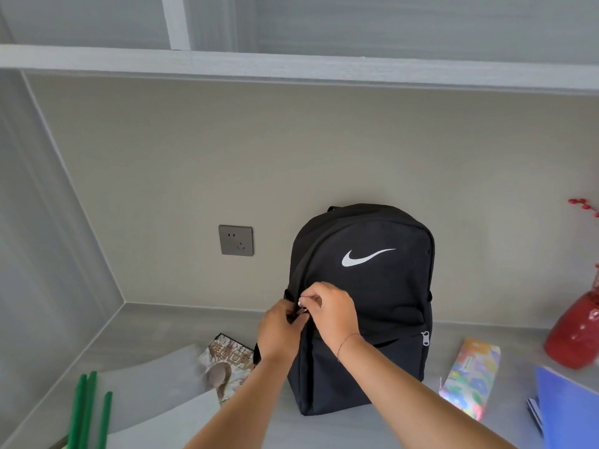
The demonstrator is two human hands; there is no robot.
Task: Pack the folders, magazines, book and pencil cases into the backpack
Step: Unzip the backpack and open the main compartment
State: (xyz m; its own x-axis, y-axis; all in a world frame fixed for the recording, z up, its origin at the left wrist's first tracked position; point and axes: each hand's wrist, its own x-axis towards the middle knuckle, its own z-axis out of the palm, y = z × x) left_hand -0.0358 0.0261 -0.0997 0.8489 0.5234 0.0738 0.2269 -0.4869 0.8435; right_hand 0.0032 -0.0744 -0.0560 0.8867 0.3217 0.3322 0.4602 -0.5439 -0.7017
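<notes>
While upright at the counter's [372, 429] 12 o'clock edge, soft, limp black backpack [366, 306] best braced at its 9 o'clock seam by left hand [281, 332], fingers clamped on fabric, right hand [327, 311] fingers pinched together on the small zipper pull.

backpack [372, 286] stands upright between magazine [227, 364] at left and pencil case [470, 377] at right.

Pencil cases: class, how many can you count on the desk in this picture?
1. The colourful pencil case lies on the desk right of the backpack, left of the blue folders. Others may be out of frame.
</notes>
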